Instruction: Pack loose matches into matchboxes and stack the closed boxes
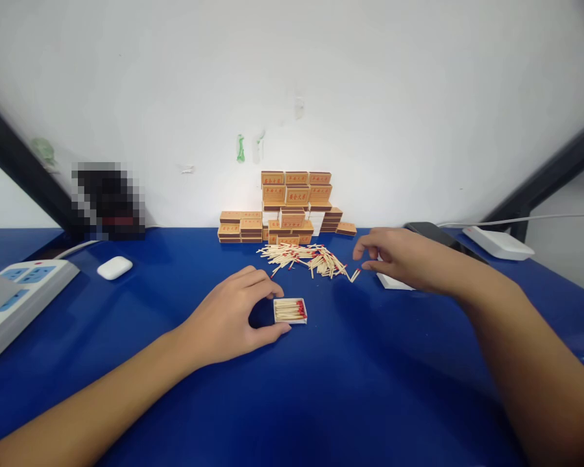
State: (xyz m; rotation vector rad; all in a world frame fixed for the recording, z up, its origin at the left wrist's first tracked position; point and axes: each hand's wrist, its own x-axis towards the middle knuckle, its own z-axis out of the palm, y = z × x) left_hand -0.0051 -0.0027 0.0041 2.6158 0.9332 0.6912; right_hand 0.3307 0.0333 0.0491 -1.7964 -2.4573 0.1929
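A small white matchbox tray (275, 320) lies on the blue table, filled with matches (288, 310) whose red heads point right. My left hand (241, 314) curves around its left end, fingertips at the far edge and thumb at the near edge, gripping it. To the right, my right hand (394, 256) hovers with thumb and index finger apart and nothing visible between them. Just left of those fingertips lie a couple of loose matches (355, 275). A scattered heap of red-headed matches (324, 261) spreads beyond the tray.
Stacked yellow matchboxes (296, 194) stand against the white wall behind the heap. A white object (392, 283) is partly hidden under my right hand. On the left are a white case (115, 267) and a power strip (34, 285); a white device (499, 244) sits far right.
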